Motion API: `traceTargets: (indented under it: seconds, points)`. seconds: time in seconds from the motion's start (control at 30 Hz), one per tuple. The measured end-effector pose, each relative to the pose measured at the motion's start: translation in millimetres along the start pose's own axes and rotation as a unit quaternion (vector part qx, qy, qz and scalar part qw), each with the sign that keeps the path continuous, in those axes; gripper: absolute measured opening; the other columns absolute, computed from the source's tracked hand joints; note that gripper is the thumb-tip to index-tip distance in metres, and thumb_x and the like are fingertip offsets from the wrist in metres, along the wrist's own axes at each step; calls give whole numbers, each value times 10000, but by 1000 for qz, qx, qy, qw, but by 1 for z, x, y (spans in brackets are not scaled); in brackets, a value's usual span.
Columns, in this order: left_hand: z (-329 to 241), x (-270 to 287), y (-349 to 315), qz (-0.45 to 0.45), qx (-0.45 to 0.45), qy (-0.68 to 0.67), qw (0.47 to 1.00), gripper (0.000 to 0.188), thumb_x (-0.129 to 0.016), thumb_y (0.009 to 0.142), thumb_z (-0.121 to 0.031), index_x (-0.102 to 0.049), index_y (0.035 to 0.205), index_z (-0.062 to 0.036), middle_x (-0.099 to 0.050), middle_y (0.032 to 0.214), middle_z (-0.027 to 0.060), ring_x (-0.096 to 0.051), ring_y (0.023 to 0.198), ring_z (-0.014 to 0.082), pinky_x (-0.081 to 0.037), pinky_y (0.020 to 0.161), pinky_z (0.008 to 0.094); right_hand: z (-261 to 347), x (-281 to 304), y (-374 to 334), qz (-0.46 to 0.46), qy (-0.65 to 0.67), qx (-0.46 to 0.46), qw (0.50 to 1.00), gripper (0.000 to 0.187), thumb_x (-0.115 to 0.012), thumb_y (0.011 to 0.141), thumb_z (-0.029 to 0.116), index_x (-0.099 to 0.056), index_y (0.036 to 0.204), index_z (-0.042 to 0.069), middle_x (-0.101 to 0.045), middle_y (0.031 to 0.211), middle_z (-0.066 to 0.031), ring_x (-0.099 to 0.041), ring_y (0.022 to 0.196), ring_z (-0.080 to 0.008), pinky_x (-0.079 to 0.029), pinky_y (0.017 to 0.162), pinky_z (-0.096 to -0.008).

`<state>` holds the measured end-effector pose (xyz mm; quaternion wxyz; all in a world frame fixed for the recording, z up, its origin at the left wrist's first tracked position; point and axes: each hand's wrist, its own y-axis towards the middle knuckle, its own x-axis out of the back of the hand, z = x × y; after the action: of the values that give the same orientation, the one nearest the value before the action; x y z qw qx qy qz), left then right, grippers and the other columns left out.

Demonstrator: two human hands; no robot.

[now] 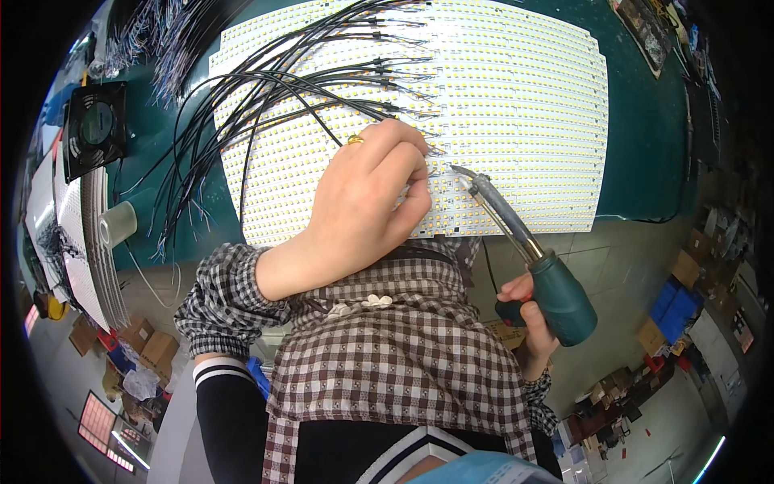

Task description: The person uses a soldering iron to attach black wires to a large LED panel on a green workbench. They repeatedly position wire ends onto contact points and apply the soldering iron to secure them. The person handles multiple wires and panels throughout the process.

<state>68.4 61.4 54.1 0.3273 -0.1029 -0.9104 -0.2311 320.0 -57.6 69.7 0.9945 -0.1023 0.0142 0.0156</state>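
Observation:
My left hand, a ring on one finger, is closed in a pinch over the middle of the white LED boards. It holds a black cable, whose thin coloured wire ends stick out past the fingertips onto the solder pads. From the lower right my right hand grips a soldering gun with a dark green body. The gun's metal tip points up and left, close to the pads just below those wire ends. Several black cables lie over the left half of the boards, their ends along the middle seam.
The boards lie on a dark green table. To the left are a black fan, a white spool, a stack of white strips and a bundle of loose wires. A flat board lies far right.

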Motion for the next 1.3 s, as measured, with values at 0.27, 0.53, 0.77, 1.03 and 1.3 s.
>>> traceTargets:
  seconds: [0.27,0.53,0.77,1.03,1.3]
  points:
    - [0,1,0,-5,3,-23,1000,184,-651,668,29,-519,777,-37,-557,855,78,-562,719,237,-444,574,331,1,-2,1,-12,-16,6,1000,521,-616,878,254,-487,1184,-148,-627,975,-209,-657,893,-287,-576,671,-335]
    - [3,1,-1,2,-9,-19,1000,197,-674,691,20,-530,813,-35,-562,872,80,-572,740,240,-470,610,335,-6,3,-2,-15,43,-4,999,537,-656,865,217,-418,1237,-89,-613,1036,-206,-630,988,-342,-579,720,-358]
    - [0,15,7,81,-29,-26,996,178,-689,728,25,-565,851,-4,-584,941,117,-602,827,257,-502,684,327,-7,4,-3,-24,68,0,997,500,-669,862,191,-438,1226,-62,-616,1039,-197,-623,1011,-351,-582,732,-361]
    - [4,19,10,98,-40,-56,993,186,-689,730,34,-564,865,6,-573,927,116,-599,817,254,-499,680,323,-2,1,0,-38,50,13,998,459,-646,872,226,-522,1170,-102,-623,1020,-189,-638,968,-321,-584,692,-341]
    - [2,-3,1,2,-2,-17,1000,210,-658,686,59,-508,812,-18,-520,844,101,-551,734,264,-464,599,341,-2,1,-1,-37,57,13,998,441,-643,872,222,-536,1154,-101,-624,1006,-193,-641,940,-312,-580,697,-342]
